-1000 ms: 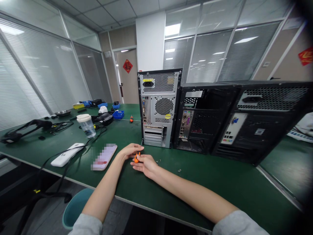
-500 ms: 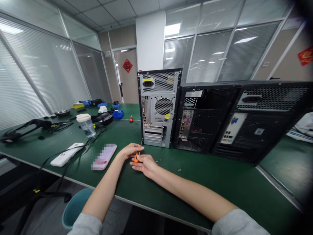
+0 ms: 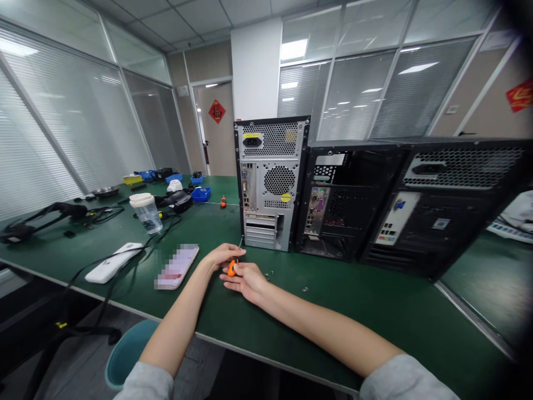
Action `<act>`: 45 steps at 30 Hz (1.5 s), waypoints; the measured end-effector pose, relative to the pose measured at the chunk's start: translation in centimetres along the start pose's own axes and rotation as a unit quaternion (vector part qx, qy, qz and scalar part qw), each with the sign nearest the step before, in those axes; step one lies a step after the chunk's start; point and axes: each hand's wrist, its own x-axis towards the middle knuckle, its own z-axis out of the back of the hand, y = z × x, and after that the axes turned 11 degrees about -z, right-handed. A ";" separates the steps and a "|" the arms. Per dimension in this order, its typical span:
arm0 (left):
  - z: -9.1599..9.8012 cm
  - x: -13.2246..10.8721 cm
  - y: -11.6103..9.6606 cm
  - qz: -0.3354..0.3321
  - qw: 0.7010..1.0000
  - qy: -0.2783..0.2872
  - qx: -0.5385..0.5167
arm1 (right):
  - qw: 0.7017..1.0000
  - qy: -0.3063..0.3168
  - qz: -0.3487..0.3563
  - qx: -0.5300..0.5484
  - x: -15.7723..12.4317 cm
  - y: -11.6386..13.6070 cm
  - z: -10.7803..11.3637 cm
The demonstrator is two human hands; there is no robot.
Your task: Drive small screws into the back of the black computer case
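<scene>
Smartphone (image 3: 180, 266) lies near left on green table (image 3: 375, 311), left hand (image 3: 226, 256) pinches shaft of orange-handled screwdriver (image 3: 232, 269), right hand (image 3: 249, 280) grasps its handle, shaft reaching toward lower left corner of silver-backed PC tower (image 3: 270, 179), loose screws (image 3: 305, 289) nearer, black PC towers (image 3: 352, 214) right.

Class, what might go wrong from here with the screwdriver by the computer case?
The orange-handled screwdriver might slip near the lower corner of the silver-backed case and nick the left hand, whose fingers are at its shaft. The small loose metal pieces beside the right hand and forearm could be knocked away.
</scene>
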 end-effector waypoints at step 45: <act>0.9 -1.8 -1.2 -0.009 0.996 0.041 0.078 | 0.993 0.040 0.017 0.110 0.0 -0.6 0.1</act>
